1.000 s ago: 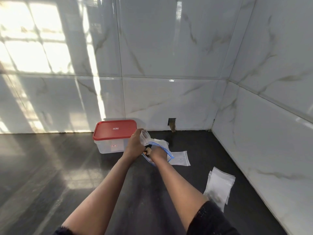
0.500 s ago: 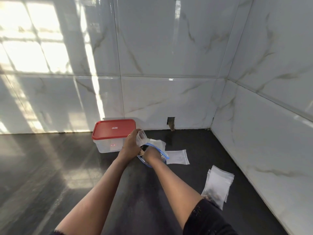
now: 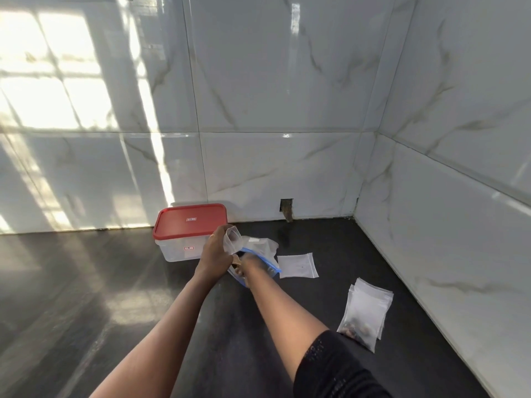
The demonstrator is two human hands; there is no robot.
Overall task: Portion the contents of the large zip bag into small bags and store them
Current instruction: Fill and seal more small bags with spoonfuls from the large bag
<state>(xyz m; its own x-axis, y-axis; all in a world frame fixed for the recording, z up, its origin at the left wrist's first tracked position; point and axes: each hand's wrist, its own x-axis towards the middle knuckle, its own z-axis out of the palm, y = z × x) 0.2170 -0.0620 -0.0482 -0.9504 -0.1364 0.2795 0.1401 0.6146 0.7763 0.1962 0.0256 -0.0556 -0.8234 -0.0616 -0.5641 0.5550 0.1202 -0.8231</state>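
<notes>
The large zip bag [image 3: 263,246], clear with a blue zip edge, lies on the dark counter in front of a red-lidded container. My right hand [image 3: 247,265] reaches into its mouth, and the plastic hides the fingers. Just left of it, my left hand [image 3: 215,254] pinches a small clear bag [image 3: 232,239] and holds it upright above the large bag's opening. One flat small bag [image 3: 297,265] lies to the right of the large bag. Nearer on the right lies a stack of small bags [image 3: 366,307], the top one with brownish pieces at its bottom end.
A clear plastic container with a red lid [image 3: 189,222] stands shut against the back wall, just behind my left hand. White marble-look tiled walls [image 3: 287,168] close the corner at the back and right. The dark counter [image 3: 86,282] stretches to the left.
My right hand has pushed a little deeper into the large zip bag. My left hand keeps hold of the small bag; both hands stay in nearly the same place.
</notes>
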